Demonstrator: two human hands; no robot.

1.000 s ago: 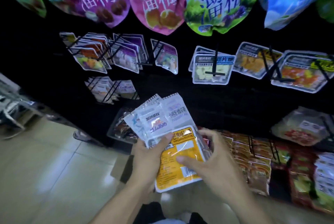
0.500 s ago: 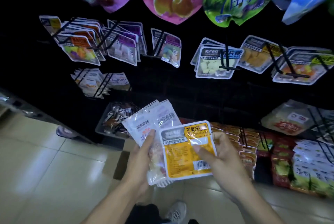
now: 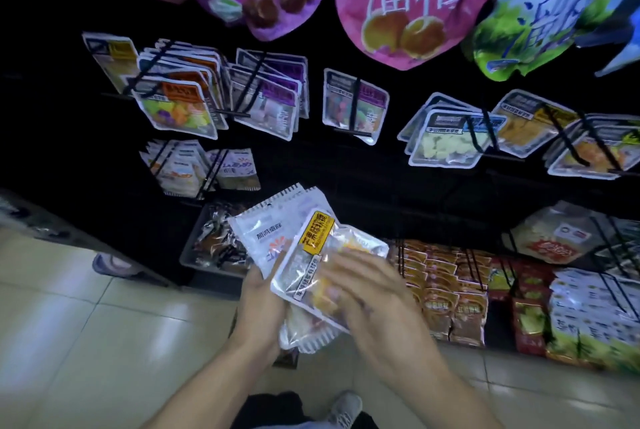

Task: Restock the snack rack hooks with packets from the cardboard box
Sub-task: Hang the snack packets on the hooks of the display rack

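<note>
Yellow-labelled packet (image 3: pixel 313 267) — flat a second ago, now tilted — sat gripped in the right hand (image 3: pixel 363 290), the left hand (image 3: pixel 261 305) clasping the white packets (image 3: pixel 273 234).

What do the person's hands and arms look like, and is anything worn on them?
Both forearms are bare up to the lower edge of the picture: no sleeves show. The left hand and the right hand carry no gloves, and no watch, ring or bracelet can be seen. The right hand is blurred, so small details on its fingers cannot be told.
</note>
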